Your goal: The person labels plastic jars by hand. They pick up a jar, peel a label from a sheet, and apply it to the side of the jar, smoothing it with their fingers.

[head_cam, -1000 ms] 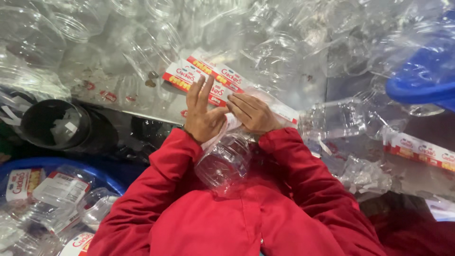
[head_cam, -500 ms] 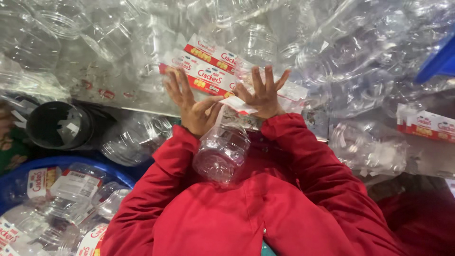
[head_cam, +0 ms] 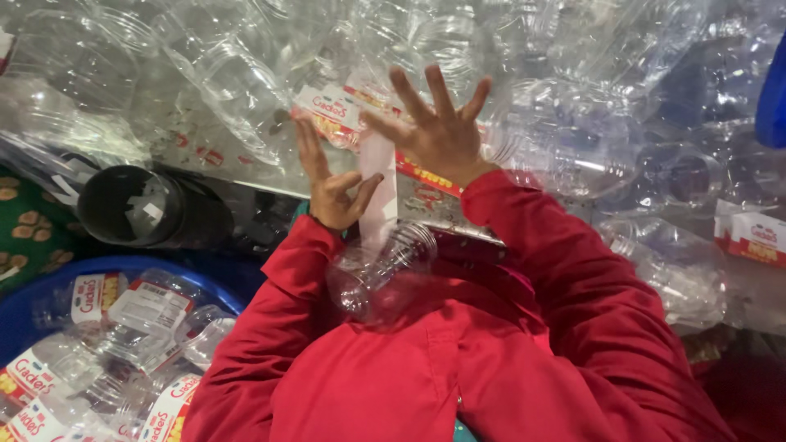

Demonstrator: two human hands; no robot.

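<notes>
Peeling a label strip [head_cam: 378,192] off a clear bottle [head_cam: 381,270] wedged against our red jacket [head_cam: 426,376]: left hand [head_cam: 332,192] pinches the strip, right hand [head_cam: 438,131] splayed open touching its upper end. Pile of bottles [head_cam: 205,74] ahead, blue tub [head_cam: 164,266] lower left.

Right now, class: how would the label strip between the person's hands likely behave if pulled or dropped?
The label strip is probably floppy: it hangs thin and flat between the left hand and right hand. It likely weighs almost nothing. It may tear easily, being peeled from the clear bottle.
</notes>
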